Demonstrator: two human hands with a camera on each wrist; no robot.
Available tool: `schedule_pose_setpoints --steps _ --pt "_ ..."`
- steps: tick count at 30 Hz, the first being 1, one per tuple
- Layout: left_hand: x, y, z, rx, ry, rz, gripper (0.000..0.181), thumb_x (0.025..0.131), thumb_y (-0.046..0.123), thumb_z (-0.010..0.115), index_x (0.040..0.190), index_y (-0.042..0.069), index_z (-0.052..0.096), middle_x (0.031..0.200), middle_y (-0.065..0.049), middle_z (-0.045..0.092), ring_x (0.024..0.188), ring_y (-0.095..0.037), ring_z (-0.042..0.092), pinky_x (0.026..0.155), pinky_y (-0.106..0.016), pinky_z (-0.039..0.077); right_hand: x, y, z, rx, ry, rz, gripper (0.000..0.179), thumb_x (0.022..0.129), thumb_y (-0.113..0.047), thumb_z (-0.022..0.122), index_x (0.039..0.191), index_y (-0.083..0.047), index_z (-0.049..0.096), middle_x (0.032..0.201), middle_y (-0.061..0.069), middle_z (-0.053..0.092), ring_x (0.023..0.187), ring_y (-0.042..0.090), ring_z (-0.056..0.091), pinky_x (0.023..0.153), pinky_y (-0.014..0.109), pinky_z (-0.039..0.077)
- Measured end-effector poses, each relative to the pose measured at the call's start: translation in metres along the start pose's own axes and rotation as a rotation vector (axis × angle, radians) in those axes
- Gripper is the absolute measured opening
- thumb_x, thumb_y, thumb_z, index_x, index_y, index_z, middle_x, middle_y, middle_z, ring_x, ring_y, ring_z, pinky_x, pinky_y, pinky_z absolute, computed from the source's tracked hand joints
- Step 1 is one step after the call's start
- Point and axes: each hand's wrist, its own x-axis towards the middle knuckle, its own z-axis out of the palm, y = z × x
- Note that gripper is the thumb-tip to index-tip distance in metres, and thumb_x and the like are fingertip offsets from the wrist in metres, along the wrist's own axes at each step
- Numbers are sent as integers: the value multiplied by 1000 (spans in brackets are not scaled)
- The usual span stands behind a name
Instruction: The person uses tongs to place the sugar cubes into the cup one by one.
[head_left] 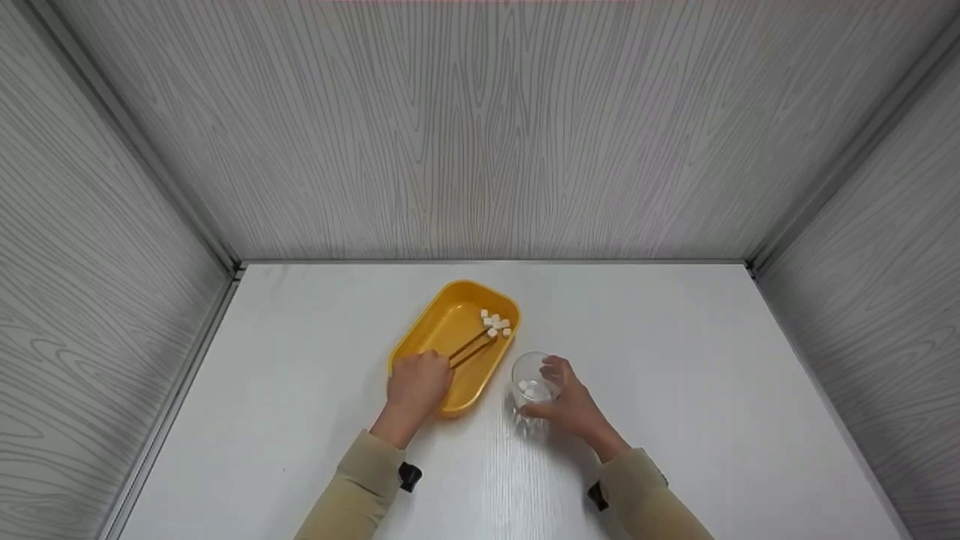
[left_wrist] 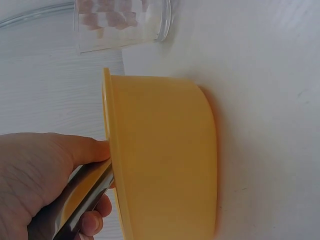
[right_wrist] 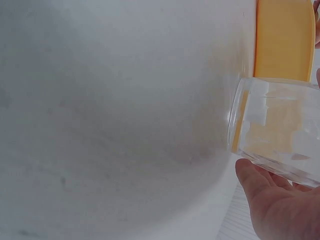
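My left hand [head_left: 421, 384] holds a pair of shiny metal tongs [left_wrist: 92, 192] over the near left part of a yellow tray [head_left: 442, 330]. The tongs' two arms point toward the tray's far right corner, where several small white cubes [head_left: 496, 323] lie in a cluster. One cube is right at the tongs' tips. To the right of the tray, my right hand [head_left: 566, 401] grips a clear drinking glass [right_wrist: 280, 125], thumb and fingers on opposite sides. A few white cubes [head_left: 526, 388] show at the bottom of the glass.
The tray and the glass stand on a white table [head_left: 660, 337], close beside each other. Grey wood-grain panels [head_left: 480, 135] rise behind the table and along its left and right sides.
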Motion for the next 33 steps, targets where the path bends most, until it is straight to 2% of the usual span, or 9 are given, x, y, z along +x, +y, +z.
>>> schedule_pose_setpoints --steps 4,16,21,26,33 --pt "1 0 1 12 33 14 31 87 18 71 59 9 62 56 -2 53 47 -14 46 42 -35 43 -1 1 -1 10 -10 -21 93 72 -29 89 144 -10 33 142 19 46 134 38 40 103 57 35" --pt "1 -1 -2 12 -2 8 25 87 16 70 64 8 66 59 -3 57 50 -17 50 45 -37 45 -1 0 -1 2 -6 -17 95 70 -30 90 144 -10 34 142 17 47 134 37 40 105 56 33" --pt "-1 -2 -5 4 -22 7 23 89 18 70 68 7 69 61 -4 58 51 -16 49 48 -37 46 0 0 -1 2 -7 -16 96 70 -30 90 145 -9 33 143 18 46 134 37 40 104 56 33" --pt "-6 -4 -8 -5 -27 1 24 88 17 70 65 7 67 61 -4 57 50 -15 46 47 -37 46 0 1 -1 2 -4 -3 97 70 -32 90 145 -9 33 143 17 46 134 37 40 104 57 33" --pt "-17 -9 -11 -38 51 -7 29 86 16 71 61 6 62 53 -2 46 45 -14 36 41 -35 41 -1 2 -1 25 -19 -20 94 72 -28 89 145 -8 32 143 18 45 134 37 40 104 56 34"
